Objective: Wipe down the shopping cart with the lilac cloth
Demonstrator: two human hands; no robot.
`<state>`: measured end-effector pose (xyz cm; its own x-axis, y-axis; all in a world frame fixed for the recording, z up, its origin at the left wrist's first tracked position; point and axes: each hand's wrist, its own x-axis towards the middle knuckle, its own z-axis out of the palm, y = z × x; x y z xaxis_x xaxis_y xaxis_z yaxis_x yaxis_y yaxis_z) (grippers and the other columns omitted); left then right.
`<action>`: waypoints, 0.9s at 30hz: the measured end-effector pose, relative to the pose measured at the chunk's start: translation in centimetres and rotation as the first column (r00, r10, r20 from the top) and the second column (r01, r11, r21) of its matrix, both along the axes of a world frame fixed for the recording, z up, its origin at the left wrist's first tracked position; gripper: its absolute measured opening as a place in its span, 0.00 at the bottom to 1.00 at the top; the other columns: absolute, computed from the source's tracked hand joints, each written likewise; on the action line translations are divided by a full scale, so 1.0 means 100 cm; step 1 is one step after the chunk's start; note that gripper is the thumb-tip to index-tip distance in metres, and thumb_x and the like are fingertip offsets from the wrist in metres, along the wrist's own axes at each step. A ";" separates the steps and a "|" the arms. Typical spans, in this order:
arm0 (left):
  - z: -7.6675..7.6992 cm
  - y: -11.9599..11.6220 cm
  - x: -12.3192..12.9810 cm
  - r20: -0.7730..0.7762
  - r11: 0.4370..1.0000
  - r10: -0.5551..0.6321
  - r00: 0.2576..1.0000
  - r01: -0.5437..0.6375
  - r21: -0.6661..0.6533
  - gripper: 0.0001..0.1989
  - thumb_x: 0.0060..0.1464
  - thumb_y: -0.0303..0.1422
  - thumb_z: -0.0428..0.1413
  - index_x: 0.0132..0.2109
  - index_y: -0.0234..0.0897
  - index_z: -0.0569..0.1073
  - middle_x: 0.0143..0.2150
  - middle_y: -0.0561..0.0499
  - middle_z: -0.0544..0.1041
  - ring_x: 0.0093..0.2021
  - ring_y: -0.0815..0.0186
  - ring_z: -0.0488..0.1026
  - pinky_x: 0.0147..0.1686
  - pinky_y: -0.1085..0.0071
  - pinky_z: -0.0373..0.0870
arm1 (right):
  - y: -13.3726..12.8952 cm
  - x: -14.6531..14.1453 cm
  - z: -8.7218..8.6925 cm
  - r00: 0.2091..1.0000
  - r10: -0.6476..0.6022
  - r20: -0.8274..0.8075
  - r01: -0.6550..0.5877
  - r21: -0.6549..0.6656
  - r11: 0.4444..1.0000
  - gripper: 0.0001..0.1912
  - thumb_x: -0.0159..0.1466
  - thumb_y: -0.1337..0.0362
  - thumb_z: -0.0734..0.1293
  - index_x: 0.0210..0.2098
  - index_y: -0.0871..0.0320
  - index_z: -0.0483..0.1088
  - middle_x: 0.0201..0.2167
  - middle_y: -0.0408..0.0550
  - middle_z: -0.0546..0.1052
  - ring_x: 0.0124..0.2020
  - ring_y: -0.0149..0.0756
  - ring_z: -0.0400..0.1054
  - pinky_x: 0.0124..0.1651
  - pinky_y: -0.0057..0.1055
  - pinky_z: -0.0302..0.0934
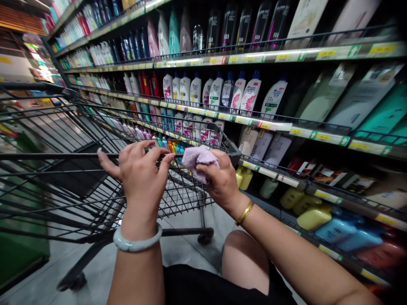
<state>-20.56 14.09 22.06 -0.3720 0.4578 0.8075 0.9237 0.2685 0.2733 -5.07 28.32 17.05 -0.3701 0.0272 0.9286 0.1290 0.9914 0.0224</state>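
My right hand (222,178) is closed around a crumpled pale purple cloth (200,159), pressing it at the top rim of a black wire shopping cart (178,203). Just left of it, my left hand (140,169) curls over the same rim, thumb and index finger close together on the bar while the little finger sticks out. The far side of its fingers is partly hidden. The cart stands across in front of my knees, with a dark flat panel (79,169) inside its basket.
Shelves (273,125) of shampoo bottles (251,95) run along the right and far side, close behind the cart. A cart wheel (205,236) rests on the grey tiled floor (184,250). At the left edge stands a green panel (22,250).
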 end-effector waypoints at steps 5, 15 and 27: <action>0.004 -0.014 -0.014 0.026 0.983 0.178 0.984 -0.178 0.036 0.14 0.66 0.47 0.52 0.41 0.48 0.79 0.56 0.47 0.77 0.64 0.48 0.65 0.69 0.27 0.30 | -0.003 -0.017 -0.014 0.992 -0.019 0.129 0.009 0.081 0.997 0.09 0.71 0.62 0.67 0.44 0.46 0.80 0.51 0.47 0.76 0.45 0.40 0.68 0.49 0.37 0.69; 0.011 -0.030 -0.025 -0.011 0.985 0.168 0.986 -0.168 -0.030 0.18 0.66 0.50 0.51 0.42 0.50 0.81 0.40 0.50 0.81 0.53 0.52 0.70 0.69 0.33 0.32 | -0.019 -0.030 0.005 1.000 -0.011 0.005 0.010 0.107 0.994 0.10 0.71 0.63 0.66 0.46 0.46 0.79 0.53 0.48 0.75 0.48 0.40 0.67 0.48 0.37 0.68; 0.025 -0.039 -0.007 -0.078 0.967 0.172 0.982 -0.183 -0.174 0.20 0.67 0.50 0.50 0.43 0.50 0.84 0.37 0.49 0.82 0.45 0.50 0.74 0.52 0.47 0.55 | -0.017 -0.021 0.004 0.987 0.071 0.142 -0.072 0.003 0.997 0.15 0.71 0.64 0.67 0.56 0.43 0.76 0.56 0.47 0.78 0.51 0.40 0.70 0.51 0.39 0.68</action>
